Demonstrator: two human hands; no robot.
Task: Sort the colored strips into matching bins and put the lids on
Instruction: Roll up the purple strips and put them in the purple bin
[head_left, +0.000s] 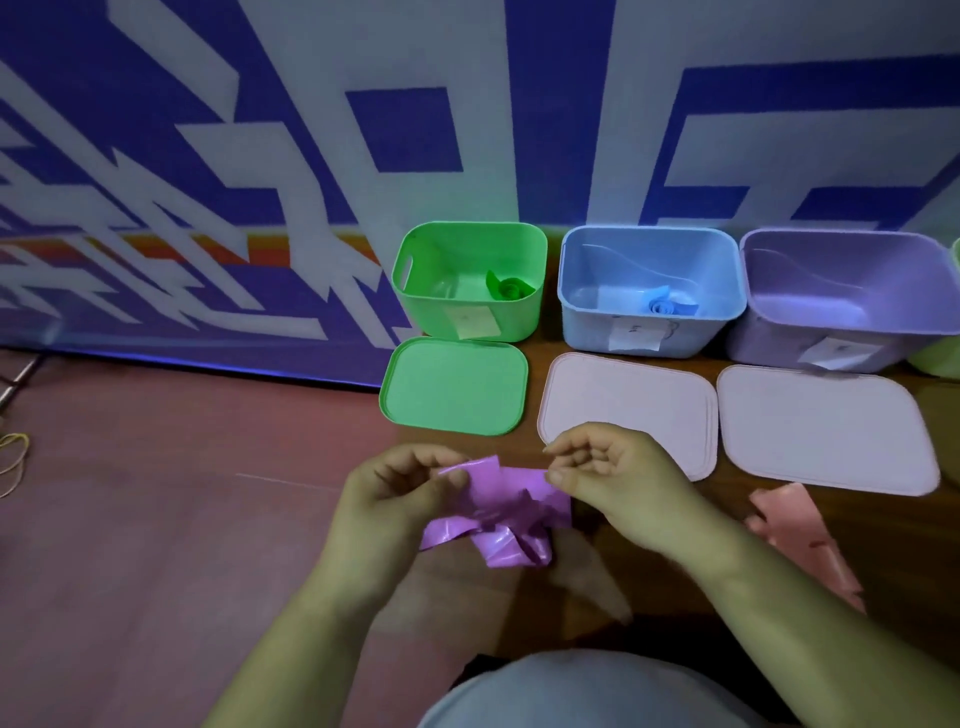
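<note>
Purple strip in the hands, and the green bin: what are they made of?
The purple strip looks like thin, glossy plastic film, perhaps rubbery: it crumples, folds and catches shiny highlights. The green bin looks like moulded hard plastic, satin-finished: smooth rounded corners, a cut-out handle slot.

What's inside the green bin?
A rolled-up green strip lies inside the green bin, near its right wall. The bin's front wall hides the nearest bit of its floor.

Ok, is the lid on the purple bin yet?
No, off. The purple bin stands open, and a pale lid lies flat in front of it.
</note>
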